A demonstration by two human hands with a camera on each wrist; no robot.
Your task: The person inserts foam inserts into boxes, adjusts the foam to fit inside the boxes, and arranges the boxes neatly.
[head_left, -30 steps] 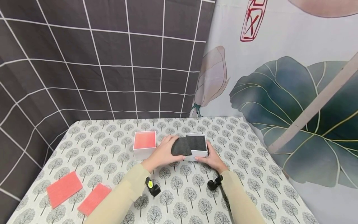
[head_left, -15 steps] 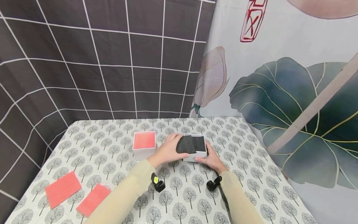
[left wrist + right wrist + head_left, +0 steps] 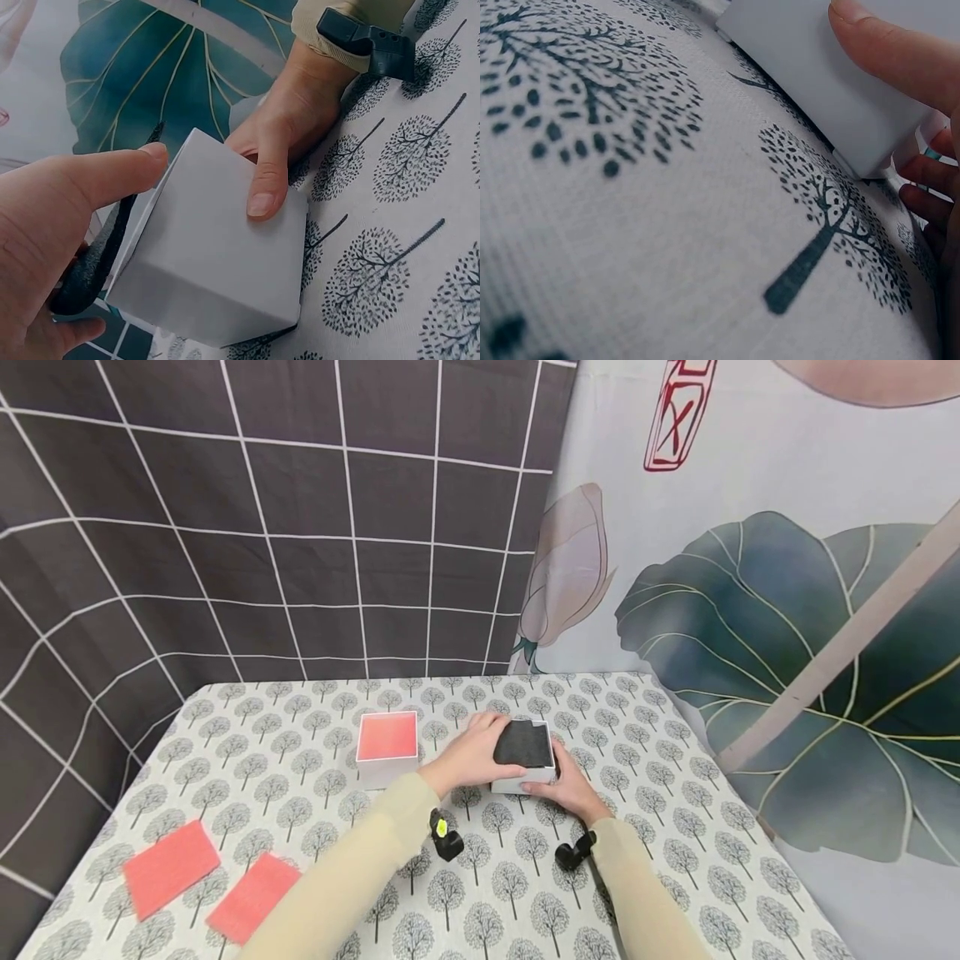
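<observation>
A black cloth [image 3: 522, 743] lies over the top of a small white box [image 3: 512, 786], covering most of the opening. My left hand [image 3: 474, 752] holds this cloth by its left side, thumb in front. In the left wrist view the cloth [image 3: 94, 274] bends in a thick fold between thumb and fingers, right at the box rim. My right hand [image 3: 573, 789] grips the box at its right side. Its thumb presses the front wall [image 3: 217, 232], while the other fingers go round the side, as the right wrist view also shows.
A second white box [image 3: 384, 772] stands left of my left hand, with red cloth [image 3: 386, 735] inside. Two red cloths [image 3: 171, 868] lie flat near the table's left front. The tablecloth [image 3: 480, 860] has a tree print. Dark checked and flowered curtains hang behind and to the right.
My left hand has moved right with the black cloth, from beside the box to over its opening. The right hand stays on the box, which remains in about the same place.
</observation>
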